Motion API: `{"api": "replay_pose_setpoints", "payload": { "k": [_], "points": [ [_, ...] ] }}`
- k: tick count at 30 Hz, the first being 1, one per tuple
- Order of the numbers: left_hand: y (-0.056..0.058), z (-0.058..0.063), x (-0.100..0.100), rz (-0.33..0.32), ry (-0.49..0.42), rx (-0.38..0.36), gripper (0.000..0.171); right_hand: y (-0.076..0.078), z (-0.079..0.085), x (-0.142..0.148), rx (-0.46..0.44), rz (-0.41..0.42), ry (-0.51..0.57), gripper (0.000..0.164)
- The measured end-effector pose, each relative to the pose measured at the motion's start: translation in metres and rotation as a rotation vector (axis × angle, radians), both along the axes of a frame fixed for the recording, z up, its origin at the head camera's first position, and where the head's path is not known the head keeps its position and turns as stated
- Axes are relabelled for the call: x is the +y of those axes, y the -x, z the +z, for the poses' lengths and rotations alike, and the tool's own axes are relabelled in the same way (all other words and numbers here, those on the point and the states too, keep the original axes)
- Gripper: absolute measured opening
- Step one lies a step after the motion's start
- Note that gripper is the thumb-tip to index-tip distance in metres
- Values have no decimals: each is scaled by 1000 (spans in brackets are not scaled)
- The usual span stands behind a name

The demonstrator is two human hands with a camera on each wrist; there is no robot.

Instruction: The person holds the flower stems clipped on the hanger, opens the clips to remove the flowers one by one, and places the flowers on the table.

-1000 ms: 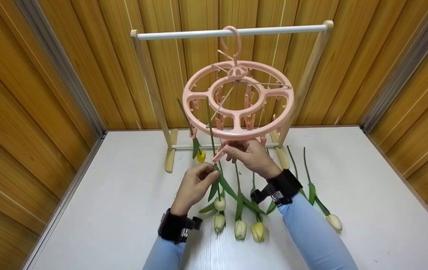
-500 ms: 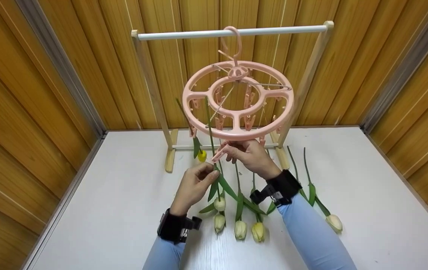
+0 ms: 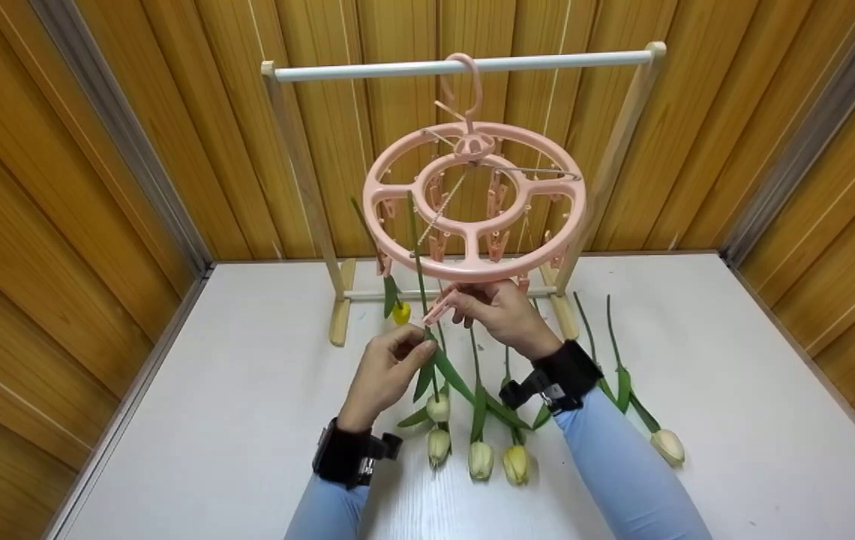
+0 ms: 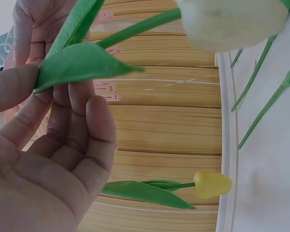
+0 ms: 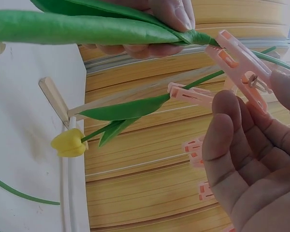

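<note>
My left hand (image 3: 388, 375) pinches a white tulip (image 3: 438, 408) where its leaves meet the stem. The flower hangs head down, and the stem rises past the rim of the round pink clip hanger (image 3: 465, 270). My right hand (image 3: 506, 315) holds a pink clothespin (image 5: 241, 67) of that hanger between thumb and fingers. In the right wrist view the clothespin's tip is at the stem, just above the left fingertips; whether it bites the stem, I cannot tell. A yellow tulip (image 5: 70, 143) hangs upside down from another clothespin (image 5: 191, 93) at the hanger's left side.
The hanger hooks over the white bar (image 3: 367, 70) of a wooden-legged rack. Several more tulips lie on the white table, including a pale yellow tulip (image 3: 515, 463) and a white tulip (image 3: 667, 446) at right. Wood-panel walls (image 3: 82, 300) stand around the table.
Both hands keep their holds on the tulip and the clothespin. The hanger and the held tulip have shifted very slightly to the left.
</note>
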State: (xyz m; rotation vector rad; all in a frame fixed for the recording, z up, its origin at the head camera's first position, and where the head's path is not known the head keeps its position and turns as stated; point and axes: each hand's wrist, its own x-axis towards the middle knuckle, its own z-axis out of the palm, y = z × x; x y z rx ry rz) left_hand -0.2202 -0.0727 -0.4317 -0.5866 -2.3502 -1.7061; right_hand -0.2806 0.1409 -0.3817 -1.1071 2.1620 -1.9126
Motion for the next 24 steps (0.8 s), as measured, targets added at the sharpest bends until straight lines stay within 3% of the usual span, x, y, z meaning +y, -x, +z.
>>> {"api": "replay_pose_setpoints", "payload": {
  "k": [15,24],
  "points": [
    [0,1,0,-5,-7,1,13,2,-2,3,35,32,5,28],
    [1,0,0,-12,-9,-4,13,2,-3,4,40,4,-6,26]
  ]
}}
